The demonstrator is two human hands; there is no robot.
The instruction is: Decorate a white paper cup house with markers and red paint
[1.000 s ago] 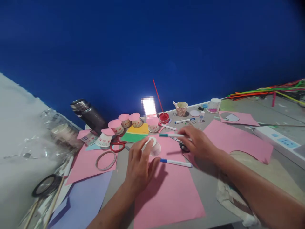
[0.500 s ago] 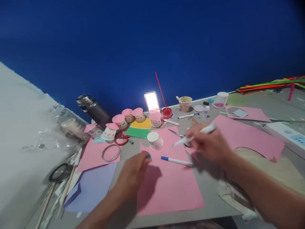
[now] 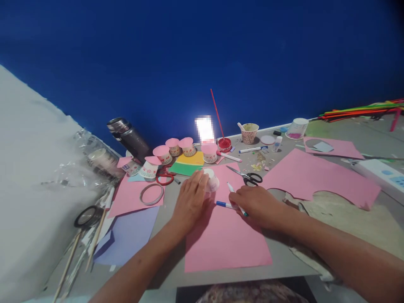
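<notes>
My left hand [image 3: 190,202] rests on the pink paper sheet [image 3: 225,235], fingers stretched toward an upturned white paper cup [image 3: 212,180] and touching its side. My right hand [image 3: 255,205] is closed on a white marker [image 3: 235,196], its tip pointing up toward the cup. A second marker with a blue cap [image 3: 223,204] lies on the pink sheet just under my right hand's fingers. Black-handled scissors [image 3: 248,176] lie just beyond my right hand.
Several pink-topped paper cups [image 3: 176,152] stand behind, with red scissors [image 3: 164,176], yellow and green paper [image 3: 189,164], a red paint pot [image 3: 224,144], a dark flask [image 3: 128,135] and tape rings [image 3: 151,193]. More pink sheets [image 3: 315,176] and a power strip [image 3: 381,174] lie right.
My left hand moved forward from the sheet's near edge to the cup. My right hand came down and left, bringing the marker from mid-air to the pink sheet beside the cup.
</notes>
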